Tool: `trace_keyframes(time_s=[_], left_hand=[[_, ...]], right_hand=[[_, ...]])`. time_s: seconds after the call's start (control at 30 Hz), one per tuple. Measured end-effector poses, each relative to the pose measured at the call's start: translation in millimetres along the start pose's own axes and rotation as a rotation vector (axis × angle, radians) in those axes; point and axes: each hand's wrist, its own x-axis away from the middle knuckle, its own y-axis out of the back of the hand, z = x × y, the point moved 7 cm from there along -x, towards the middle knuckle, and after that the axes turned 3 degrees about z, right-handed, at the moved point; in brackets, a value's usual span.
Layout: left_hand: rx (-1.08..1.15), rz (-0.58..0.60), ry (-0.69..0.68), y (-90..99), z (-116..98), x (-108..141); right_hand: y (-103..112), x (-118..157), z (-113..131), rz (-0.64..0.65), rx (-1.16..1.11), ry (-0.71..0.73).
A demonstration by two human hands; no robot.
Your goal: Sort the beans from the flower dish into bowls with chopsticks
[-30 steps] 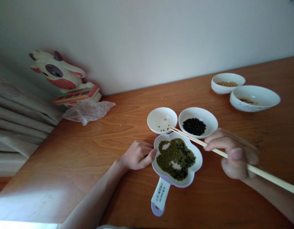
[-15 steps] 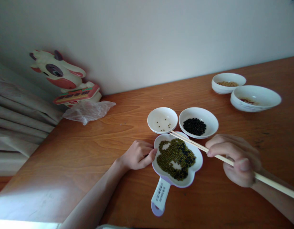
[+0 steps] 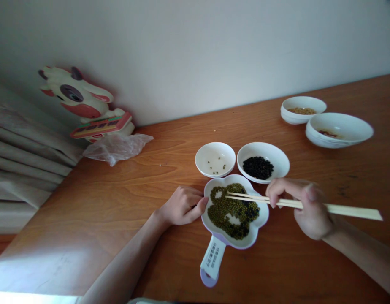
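My right hand point(image 3: 312, 221) is closed round a pair of wooden chopsticks point(image 3: 353, 211). Their tips, slightly apart, are at the green beans point(image 3: 217, 213) in a white flower-shaped dish point(image 3: 263, 216) with a purple-edged handle. Black beans lie mixed among the green ones, mostly on the dish's right side. Resting on the table, my left hand point(image 3: 185, 205) has curled fingers and pinches the dish's left rim. Just behind the dish stand a small white bowl point(image 3: 203, 157) with several green beans and another white bowl point(image 3: 280, 158) holding a heap of black beans.
Two more white bowls stand at the back right, one point(image 3: 286, 116) with yellowish bits, the other point(image 3: 350, 131) with reddish-brown ones. A cow toy with a keyboard point(image 3: 87, 105) and a clear plastic bag point(image 3: 119, 148) sit at the back left, near a curtain point(image 3: 20, 169).
The chopstick tips have moved from the dish's far rim by the small bowl down over the green beans. My right hand has tilted the chopsticks flatter; my left hand has stayed put.
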Motion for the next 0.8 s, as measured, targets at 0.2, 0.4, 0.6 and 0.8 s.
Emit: trace_keyframes(time_s=[0.2,0.4,0.6,0.8], left_hand=[[0.004,0.002,0.007,0.7,-1,0],[0.007,0.006,0.010,0.7,-1,0],[0.001,0.010,0.011,-0.9,0,0],[0.011,0.009,0.010,-0.1,1,0]], right_hand=[[-5,-1,4,0.023,0.036,0.072],[-8,1,10,0.062,0.099,0.173],[-9,0,21,0.071,0.107,0.263],[-9,1,27,0.012,0.074,0.322]])
